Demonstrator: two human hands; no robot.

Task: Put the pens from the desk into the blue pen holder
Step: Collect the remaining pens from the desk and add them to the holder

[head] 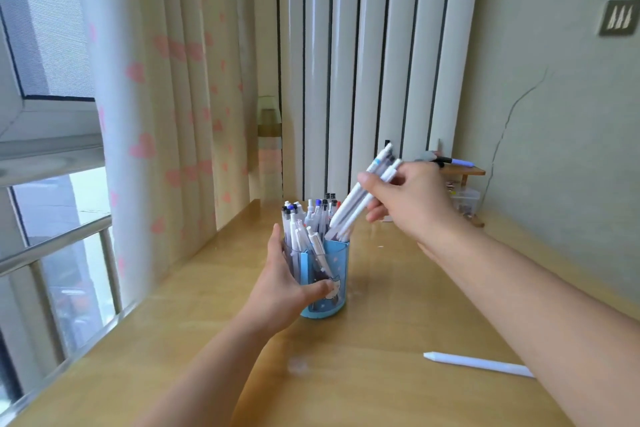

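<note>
The blue pen holder (337, 263) stands on the wooden desk (363, 374), packed with several pens whose caps stick up above its rim. My left hand (282, 284) grips the holder from the left side. My right hand (408, 201) holds two white pens (360, 198) at a slant, their lower tips dipping into the holder's right side. One more white pen (478, 363) lies flat on the desk at the lower right, partly hidden under my right forearm.
A small wooden shelf (462, 170) with a purple marker on it stands at the back right, a clear box below it. White radiator columns (363, 62) rise behind the desk. A heart-print curtain (166, 114) hangs along the desk's left edge by the window.
</note>
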